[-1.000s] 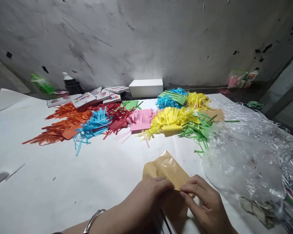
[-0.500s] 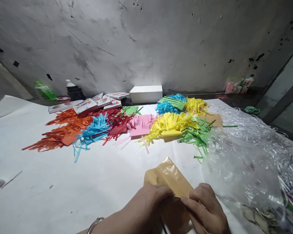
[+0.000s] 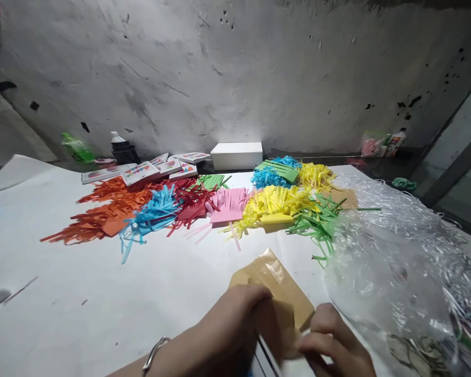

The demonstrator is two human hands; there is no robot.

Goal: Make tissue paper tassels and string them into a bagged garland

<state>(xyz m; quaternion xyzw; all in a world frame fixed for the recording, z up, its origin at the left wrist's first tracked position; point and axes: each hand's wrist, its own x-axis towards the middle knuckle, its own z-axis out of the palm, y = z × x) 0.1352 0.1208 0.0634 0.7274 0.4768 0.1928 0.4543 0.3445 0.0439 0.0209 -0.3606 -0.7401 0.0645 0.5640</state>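
At the bottom centre of the frame, the left hand (image 3: 235,319) and the right hand (image 3: 332,343) both pinch a brown envelope (image 3: 278,290) lying on the white table (image 3: 102,293), fingers closed on its near edge. Just to the right sits a heap of clear plastic (image 3: 384,267). Across the middle of the frame lie colourful paper strips (image 3: 204,201), with a white box (image 3: 236,155) behind them.

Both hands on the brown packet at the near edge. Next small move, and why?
Probably press the fold flat. The left hand lies on the brown packet and the right hand pinches its near corner, while the glossy far flap is raised off the white sheet. Whether it's sealed can't be told.
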